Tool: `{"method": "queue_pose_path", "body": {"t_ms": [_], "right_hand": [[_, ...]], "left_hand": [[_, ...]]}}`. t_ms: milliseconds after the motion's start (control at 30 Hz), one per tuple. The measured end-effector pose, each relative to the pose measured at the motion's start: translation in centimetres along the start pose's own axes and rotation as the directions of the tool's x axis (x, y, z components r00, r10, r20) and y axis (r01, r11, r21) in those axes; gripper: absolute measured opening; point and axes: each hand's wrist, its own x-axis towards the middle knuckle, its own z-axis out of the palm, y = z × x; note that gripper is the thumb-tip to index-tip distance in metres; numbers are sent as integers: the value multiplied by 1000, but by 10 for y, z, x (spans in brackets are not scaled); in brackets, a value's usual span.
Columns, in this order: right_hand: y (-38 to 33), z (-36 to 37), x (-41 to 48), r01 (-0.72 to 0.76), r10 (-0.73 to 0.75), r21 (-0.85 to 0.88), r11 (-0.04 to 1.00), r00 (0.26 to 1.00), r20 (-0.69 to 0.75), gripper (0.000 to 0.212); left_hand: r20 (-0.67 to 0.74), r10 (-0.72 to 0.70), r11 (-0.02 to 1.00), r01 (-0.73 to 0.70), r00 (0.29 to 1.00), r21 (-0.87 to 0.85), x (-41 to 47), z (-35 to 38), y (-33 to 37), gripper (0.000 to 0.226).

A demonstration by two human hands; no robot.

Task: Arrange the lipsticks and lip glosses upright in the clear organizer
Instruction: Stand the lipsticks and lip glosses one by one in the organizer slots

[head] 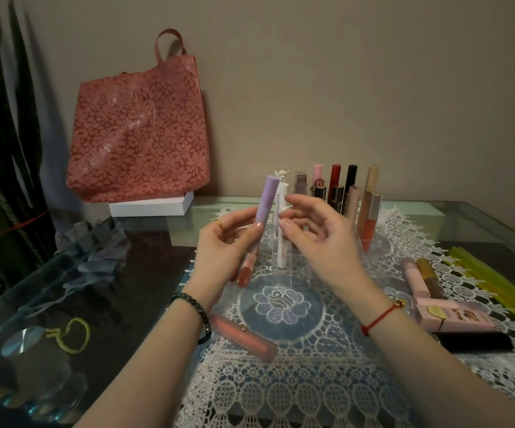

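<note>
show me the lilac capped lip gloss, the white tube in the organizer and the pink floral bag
lilac-capped lip gloss (pixel 265 199): head view, on its lilac cap
white tube (pixel 282 253): head view, on its lower body
pink floral bag (pixel 140 134): head view, middle of its front panel

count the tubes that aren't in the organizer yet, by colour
purple tube, held by the left hand: 1
coral gloss, lying flat: 1
pink tube, lying flat: 1
brown tube, lying flat: 1
black tube, lying flat: 1
total: 5
The pink box is not counted, and the left hand may hide something more.
</note>
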Motion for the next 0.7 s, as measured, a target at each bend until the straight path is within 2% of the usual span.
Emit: {"method": "queue_pose_path", "body": {"t_ms": [267, 467, 567, 700], "right_hand": [[1, 1, 2, -33, 33, 20, 999, 999, -26, 35], [-1, -3, 4, -14, 12, -35, 999, 999, -33, 33], [-3, -11, 9, -12, 6, -50, 999, 992, -128, 30], [-1, -26, 16, 1, -17, -58, 998, 959, -283, 30]], "left_hand": [[47, 81, 996, -82, 996, 19, -5, 13, 1, 25], [61, 111, 991, -115, 992, 64, -5, 15, -5, 22], [24, 97, 985, -99, 995, 140, 0, 9, -9, 21], [-50, 2, 965, 11, 999, 262, 4, -3, -20, 25]]}}
